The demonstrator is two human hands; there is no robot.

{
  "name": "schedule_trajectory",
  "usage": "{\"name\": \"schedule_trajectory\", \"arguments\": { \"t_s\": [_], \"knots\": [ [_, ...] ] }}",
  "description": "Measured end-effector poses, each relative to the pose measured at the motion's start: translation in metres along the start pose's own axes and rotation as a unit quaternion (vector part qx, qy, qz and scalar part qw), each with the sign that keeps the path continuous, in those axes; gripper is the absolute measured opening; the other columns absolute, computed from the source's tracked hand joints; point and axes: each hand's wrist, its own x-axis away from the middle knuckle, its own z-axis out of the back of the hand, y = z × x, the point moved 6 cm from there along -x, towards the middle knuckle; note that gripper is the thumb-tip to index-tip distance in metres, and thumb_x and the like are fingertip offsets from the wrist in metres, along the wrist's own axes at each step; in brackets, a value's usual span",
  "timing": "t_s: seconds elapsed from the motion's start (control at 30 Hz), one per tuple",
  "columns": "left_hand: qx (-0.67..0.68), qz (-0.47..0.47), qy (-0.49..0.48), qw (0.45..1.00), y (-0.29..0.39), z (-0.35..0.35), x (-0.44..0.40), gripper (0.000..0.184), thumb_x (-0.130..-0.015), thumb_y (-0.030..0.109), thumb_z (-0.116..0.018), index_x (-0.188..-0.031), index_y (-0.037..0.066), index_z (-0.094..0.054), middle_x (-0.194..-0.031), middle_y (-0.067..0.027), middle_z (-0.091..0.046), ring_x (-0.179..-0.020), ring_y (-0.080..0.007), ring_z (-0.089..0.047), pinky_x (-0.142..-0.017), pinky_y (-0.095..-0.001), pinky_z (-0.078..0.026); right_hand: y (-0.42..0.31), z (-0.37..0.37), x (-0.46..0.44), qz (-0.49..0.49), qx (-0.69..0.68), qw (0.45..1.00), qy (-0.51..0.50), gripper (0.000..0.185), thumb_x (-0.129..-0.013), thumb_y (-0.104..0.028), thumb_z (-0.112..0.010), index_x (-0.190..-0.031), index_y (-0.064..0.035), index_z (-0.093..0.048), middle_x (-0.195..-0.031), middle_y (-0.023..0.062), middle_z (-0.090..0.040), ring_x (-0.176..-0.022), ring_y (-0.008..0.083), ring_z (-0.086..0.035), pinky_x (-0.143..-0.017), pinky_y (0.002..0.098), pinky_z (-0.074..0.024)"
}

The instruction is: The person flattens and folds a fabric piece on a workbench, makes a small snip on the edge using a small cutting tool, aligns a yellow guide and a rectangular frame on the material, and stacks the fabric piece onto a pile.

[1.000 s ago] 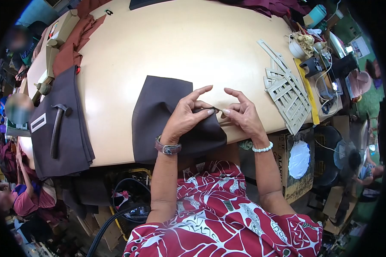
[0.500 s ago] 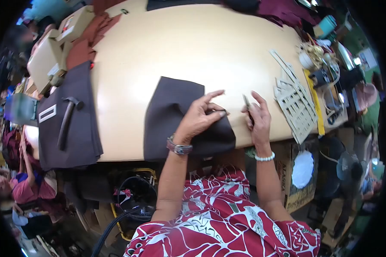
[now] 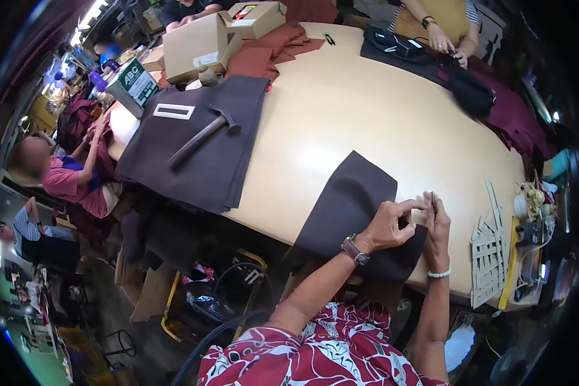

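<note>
Pale desk (image 3: 341, 122) is stretching ahead, and I am watching the dark sheet (image 3: 347, 199) lying along its near edge. Over the sheet's right side my left hand (image 3: 390, 225) is curling, its grip too unclear to tell; close beside it, my right hand (image 3: 437, 225) is gripping a slim dark item (image 3: 433, 202). The hammer (image 3: 202, 136) is lying left of the sheet, the lattice pieces (image 3: 487, 257) right of it.

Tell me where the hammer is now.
In the head view, the hammer lies on the stack of dark sheets at the table's left side, just right of the white rectangular frame.
</note>
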Motion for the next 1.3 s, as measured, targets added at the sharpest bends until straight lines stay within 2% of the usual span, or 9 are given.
{"name": "schedule_trajectory", "arguments": {
  "t_s": [0.1,0.27,0.33,0.43,0.57,0.67,0.73,1.0,1.3],
  "knots": [
    [-0.005,-0.009,0.021,1.000,0.000,0.005,0.000,0.036,-0.067,0.004,-0.056,-0.102,0.004,-0.065,-0.054,-0.0078,-0.051,-0.046,-0.0143,-0.051,-0.049,-0.0265,-0.041,0.007,-0.012,0.018,0.054,0.047,0.990,-0.125,0.043,-0.082,0.002,-0.048,-0.125,0.0037,-0.047,-0.116,0.0250,-0.058,-0.107,0.0398,-0.057,-0.091,0.0424,-0.0450],
    [-0.009,0.012,0.017,1.000,-0.002,0.003,0.001,0.035,-0.068,0.004,-0.057,-0.101,0.004,-0.065,-0.055,-0.0082,-0.054,-0.048,-0.0160,-0.054,-0.050,-0.0275,-0.042,-0.021,0.020,0.094,0.021,0.111,0.981,-0.155,0.037,-0.085,0.003,-0.049,-0.122,0.0038,-0.051,-0.119,0.0263,-0.055,-0.109,0.0440,-0.052,-0.096,0.0434,-0.0423],
    [-0.014,0.010,0.014,1.000,-0.002,0.002,0.001,0.034,-0.068,0.005,-0.057,-0.102,0.004,-0.065,-0.056,-0.0085,-0.055,-0.049,-0.0166,-0.055,-0.051,-0.0278,-0.043,-0.038,0.035,0.125,0.100,0.186,0.974,-0.085,0.025,-0.090,0.001,-0.045,-0.113,0.0046,-0.055,-0.108,0.0239,-0.061,-0.099,0.0367,-0.062,-0.086,0.0408,-0.0486],
    [-0.018,-0.010,0.013,1.000,-0.003,0.000,0.000,0.034,-0.069,0.006,-0.059,-0.102,0.004,-0.064,-0.058,-0.0085,-0.057,-0.050,-0.0177,-0.056,-0.052,-0.0286,-0.044,-0.013,0.055,0.165,-0.065,-0.025,0.998,-0.001,0.018,-0.094,-0.002,-0.042,-0.103,0.0045,-0.056,-0.089,0.0186,-0.065,-0.078,0.0230,-0.067,-0.068,0.0313,-0.0518],
    [-0.028,-0.034,0.033,0.998,-0.001,0.001,0.003,0.033,-0.069,0.006,-0.059,-0.102,0.005,-0.064,-0.060,-0.0082,-0.058,-0.053,-0.0202,-0.057,-0.055,-0.0309,-0.045,-0.002,0.070,0.163,-0.153,0.045,0.986,0.053,0.020,-0.098,-0.010,-0.041,-0.096,0.0048,-0.054,-0.071,0.0084,-0.057,-0.056,0.0086,-0.052,-0.047,0.0213,-0.0379],
    [-0.049,-0.047,0.040,0.997,0.001,0.003,0.004,0.033,-0.068,0.006,-0.059,-0.101,0.006,-0.064,-0.064,-0.0081,-0.059,-0.060,-0.0225,-0.058,-0.063,-0.0331,-0.046,-0.005,0.072,0.121,-0.177,0.032,0.970,0.165,0.024,-0.099,-0.013,-0.039,-0.099,0.0051,-0.054,-0.072,0.0075,-0.054,-0.057,0.0106,-0.050,-0.048,0.0249,-0.0380],
    [-0.069,-0.064,0.047,0.994,0.002,0.002,0.005,0.033,-0.067,0.006,-0.059,-0.100,0.007,-0.064,-0.067,-0.0079,-0.058,-0.065,-0.0240,-0.058,-0.068,-0.0343,-0.045,-0.008,0.067,0.081,-0.045,0.112,0.973,0.195,0.025,-0.100,-0.016,-0.038,-0.102,0.0042,-0.054,-0.071,0.0070,-0.049,-0.061,0.0127,-0.048,-0.053,0.0274,-0.0390],
    [-0.174,-0.138,0.038,0.974,0.001,-0.010,0.005,0.037,-0.061,0.000,-0.057,-0.097,0.005,-0.065,-0.074,-0.0084,-0.057,-0.076,-0.0255,-0.057,-0.079,-0.0370,-0.045,0.049,0.043,-0.016,-0.038,0.400,0.902,0.157,0.026,-0.091,-0.011,-0.049,-0.115,-0.0011,-0.053,-0.102,0.0166,-0.056,-0.094,0.0351,-0.057,-0.080,0.0428,-0.0470],
    [-0.188,-0.145,0.026,0.971,0.002,-0.016,0.003,0.040,-0.065,-0.003,-0.058,-0.104,0.004,-0.063,-0.086,-0.0108,-0.060,-0.089,-0.0265,-0.058,-0.087,-0.0392,-0.044,0.052,0.049,-0.004,-0.041,0.361,0.911,0.194,0.032,-0.087,-0.010,-0.054,-0.118,-0.0032,-0.055,-0.103,0.0134,-0.056,-0.093,0.0322,-0.058,-0.078,0.0412,-0.0468]
  ]
}}
